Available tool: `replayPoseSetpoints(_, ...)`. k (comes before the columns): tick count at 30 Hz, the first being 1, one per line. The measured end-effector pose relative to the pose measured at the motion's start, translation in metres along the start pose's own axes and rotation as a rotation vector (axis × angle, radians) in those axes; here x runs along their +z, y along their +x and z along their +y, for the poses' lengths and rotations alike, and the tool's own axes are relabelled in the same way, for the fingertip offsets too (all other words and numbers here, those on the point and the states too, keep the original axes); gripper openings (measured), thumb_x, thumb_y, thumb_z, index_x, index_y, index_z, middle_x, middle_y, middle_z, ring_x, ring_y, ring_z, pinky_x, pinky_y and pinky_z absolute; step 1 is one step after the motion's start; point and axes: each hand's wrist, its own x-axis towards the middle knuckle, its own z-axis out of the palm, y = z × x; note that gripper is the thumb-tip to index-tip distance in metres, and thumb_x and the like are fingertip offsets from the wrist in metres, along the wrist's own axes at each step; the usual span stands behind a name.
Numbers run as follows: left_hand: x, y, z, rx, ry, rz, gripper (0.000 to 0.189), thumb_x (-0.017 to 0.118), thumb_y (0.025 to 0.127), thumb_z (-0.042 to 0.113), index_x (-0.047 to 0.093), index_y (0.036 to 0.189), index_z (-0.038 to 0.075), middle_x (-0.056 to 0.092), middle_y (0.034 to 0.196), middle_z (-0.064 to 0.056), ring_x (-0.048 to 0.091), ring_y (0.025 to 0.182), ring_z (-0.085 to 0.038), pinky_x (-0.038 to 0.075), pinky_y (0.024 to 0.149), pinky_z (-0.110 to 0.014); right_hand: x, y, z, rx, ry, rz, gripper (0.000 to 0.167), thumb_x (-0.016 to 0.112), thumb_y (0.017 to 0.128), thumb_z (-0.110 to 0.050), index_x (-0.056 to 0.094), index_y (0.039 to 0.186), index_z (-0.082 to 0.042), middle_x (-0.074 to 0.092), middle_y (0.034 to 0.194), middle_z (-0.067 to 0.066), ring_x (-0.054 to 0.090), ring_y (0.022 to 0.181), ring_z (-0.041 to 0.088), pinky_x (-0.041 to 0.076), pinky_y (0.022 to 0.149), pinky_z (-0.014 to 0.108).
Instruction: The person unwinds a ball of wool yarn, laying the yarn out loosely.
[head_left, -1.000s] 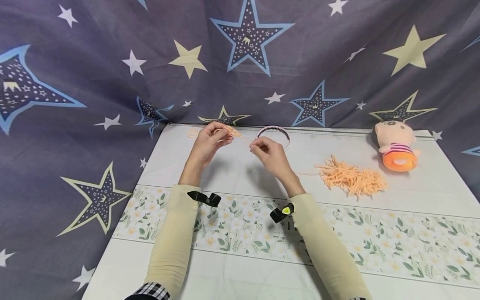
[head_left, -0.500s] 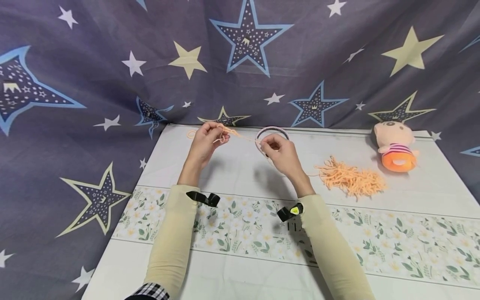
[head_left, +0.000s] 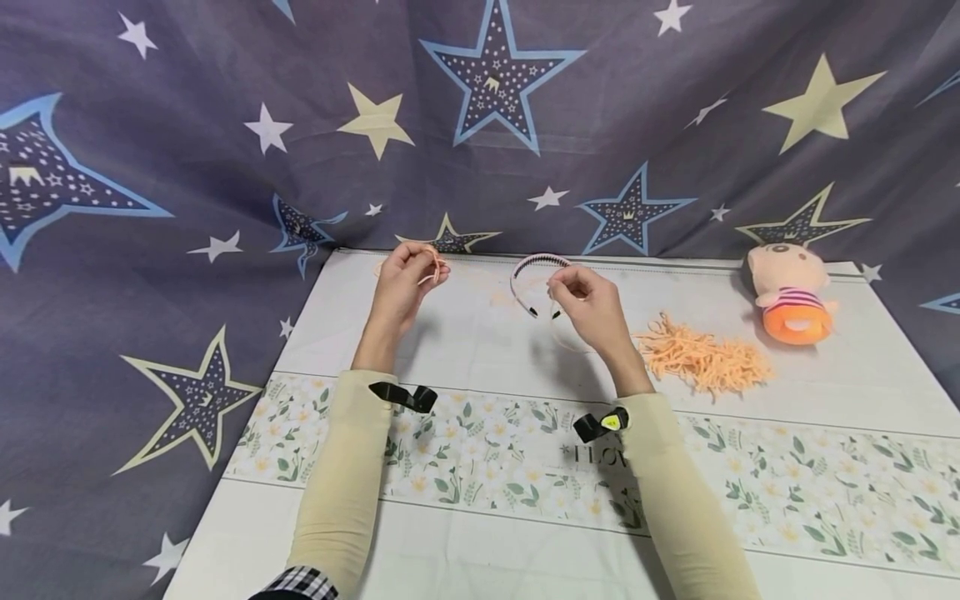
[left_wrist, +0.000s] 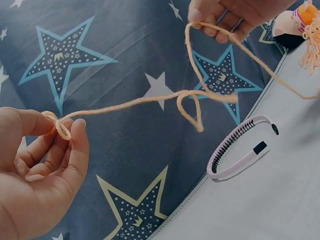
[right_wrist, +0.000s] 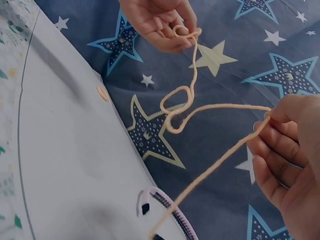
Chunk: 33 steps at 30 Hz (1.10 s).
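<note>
A strand of peach yarn [left_wrist: 135, 102] hangs between the two hands, above the table's far part. My left hand [head_left: 401, 287] pinches its small looped end between thumb and fingers. Farther along, my right hand [head_left: 596, 308] pinches the same strand between thumb and index finger. Loose loops of yarn [right_wrist: 175, 102] dangle in the stretch between them, clear in both wrist views but faint in the head view. Past the right hand, the strand runs toward a shaggy heap of peach yarn [head_left: 705, 358] on the table.
Behind the right hand lies a pale pink headband with black teeth [head_left: 517, 279]. A plush doll [head_left: 795, 292] in a striped top and orange bottom lies far right. A small peach ring [right_wrist: 102, 93] lies near the table's back edge. A star-patterned curtain [head_left: 300, 50] hangs behind.
My right hand has moved to the right, away from the left one. The bunched yarn at the left hand has been drawn out into a longer strand with loops. The left hand has shifted slightly left.
</note>
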Motion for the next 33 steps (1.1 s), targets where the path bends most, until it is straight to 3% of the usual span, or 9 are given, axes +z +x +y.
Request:
replayPoseSetpoints(5, -0.003, 0.002, 0.0, 0.003, -0.008, 0.018, 0.008, 0.05, 0.097, 0.003, 0.055, 0.092, 0.007, 0.061, 0.087, -0.008, 0.065, 0.076, -0.015, 0.059, 0.072, -0.02, -0.013, -0.002, 0.003, 0.05, -0.008, 0.029, 0.015, 0.06, 0.094, -0.014, 0.067, 0.097, -0.001, 0.066, 0.087, 0.016, 0.059, 0.073, 0.015, 0.047, 0.064, 0.015)
replayPoseSetpoints(13, -0.013, 0.003, 0.0, -0.004, -0.014, 0.053, 0.007, 0.051, 0.097, 0.002, 0.055, 0.091, 0.006, 0.062, 0.085, -0.007, 0.066, 0.078, -0.017, 0.059, 0.072, -0.021, -0.043, -0.013, -0.017, 0.072, -0.029, 0.088, 0.017, 0.057, 0.094, -0.007, 0.064, 0.098, 0.009, 0.066, 0.089, 0.02, 0.061, 0.076, 0.015, 0.048, 0.069, 0.013)
replayPoseSetpoints(20, -0.018, 0.002, 0.001, -0.003, 0.0, 0.056, 0.009, 0.051, 0.097, 0.002, 0.054, 0.09, 0.007, 0.061, 0.088, -0.009, 0.066, 0.078, -0.016, 0.059, 0.072, -0.02, -0.069, -0.016, -0.009, 0.109, -0.054, 0.156, 0.018, 0.057, 0.095, -0.008, 0.064, 0.098, 0.008, 0.065, 0.084, 0.006, 0.056, 0.071, -0.001, 0.045, 0.065, 0.012)
replayPoseSetpoints(28, -0.021, 0.002, 0.002, 0.001, -0.007, 0.062, 0.01, 0.051, 0.097, 0.002, 0.055, 0.09, 0.007, 0.063, 0.087, -0.007, 0.066, 0.076, -0.015, 0.059, 0.071, -0.02, -0.1, -0.024, 0.003, 0.168, -0.082, 0.222, 0.02, 0.057, 0.096, -0.013, 0.062, 0.097, 0.006, 0.063, 0.078, -0.005, 0.051, 0.065, 0.001, 0.04, 0.056, 0.015)
replayPoseSetpoints(33, -0.023, 0.003, 0.002, 0.002, 0.003, 0.082, 0.008, 0.052, 0.097, 0.003, 0.056, 0.09, 0.006, 0.064, 0.087, -0.007, 0.066, 0.076, -0.016, 0.06, 0.071, -0.02, -0.118, -0.026, 0.015, 0.188, -0.092, 0.258, 0.018, 0.058, 0.095, -0.013, 0.063, 0.096, 0.004, 0.062, 0.077, -0.011, 0.054, 0.069, 0.001, 0.042, 0.06, 0.013)
